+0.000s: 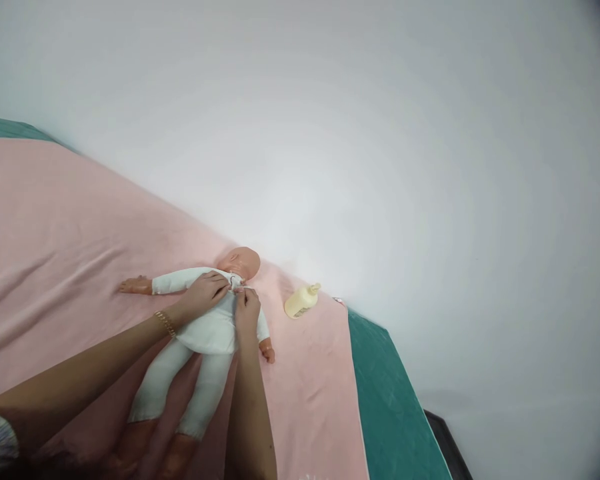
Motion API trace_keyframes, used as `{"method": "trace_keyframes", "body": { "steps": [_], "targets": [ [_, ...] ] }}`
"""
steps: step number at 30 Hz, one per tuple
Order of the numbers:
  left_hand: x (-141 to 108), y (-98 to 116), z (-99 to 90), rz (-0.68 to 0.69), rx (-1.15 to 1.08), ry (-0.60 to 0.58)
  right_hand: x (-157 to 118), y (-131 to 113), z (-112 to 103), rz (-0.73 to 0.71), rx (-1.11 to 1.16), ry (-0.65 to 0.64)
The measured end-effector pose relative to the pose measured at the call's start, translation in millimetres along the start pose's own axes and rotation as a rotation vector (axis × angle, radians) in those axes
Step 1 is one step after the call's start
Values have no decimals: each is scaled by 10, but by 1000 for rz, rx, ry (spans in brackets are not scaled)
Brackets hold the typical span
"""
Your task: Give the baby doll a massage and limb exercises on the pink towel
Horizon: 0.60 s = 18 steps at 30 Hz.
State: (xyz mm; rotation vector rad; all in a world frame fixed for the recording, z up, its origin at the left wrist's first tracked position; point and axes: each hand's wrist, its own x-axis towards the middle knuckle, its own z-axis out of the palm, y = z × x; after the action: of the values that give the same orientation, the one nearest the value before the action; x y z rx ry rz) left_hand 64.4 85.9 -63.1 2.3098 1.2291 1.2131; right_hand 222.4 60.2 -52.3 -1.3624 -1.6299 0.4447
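A baby doll [241, 262] lies on its back on the pink sheet, its arms spread. It is dressed in a white long-sleeved shirt [207, 333] and white trousers [207, 380]. My left hand [209, 292] rests on the upper chest, its fingers closed on the shirt's front near the neck. My right hand [248, 308] pinches the same neckline from the other side. A thin dark loop, perhaps a tie, shows between my fingertips; its details are too small to make out.
A cream pump bottle [301, 301] stands right of the doll, close to the white wall [360, 167]. Under the wrinkled pink sheet [320, 387], a green cover [390, 387] shows at the right. A dark edge [447, 443] lies beyond it.
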Motion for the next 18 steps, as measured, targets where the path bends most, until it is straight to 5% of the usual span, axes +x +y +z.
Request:
{"method": "trace_keyframes", "body": {
  "steps": [18],
  "targets": [
    [-68,-85,109,-42,-28,-29,-82,62,72,-30,-72,-41]
  ]
}}
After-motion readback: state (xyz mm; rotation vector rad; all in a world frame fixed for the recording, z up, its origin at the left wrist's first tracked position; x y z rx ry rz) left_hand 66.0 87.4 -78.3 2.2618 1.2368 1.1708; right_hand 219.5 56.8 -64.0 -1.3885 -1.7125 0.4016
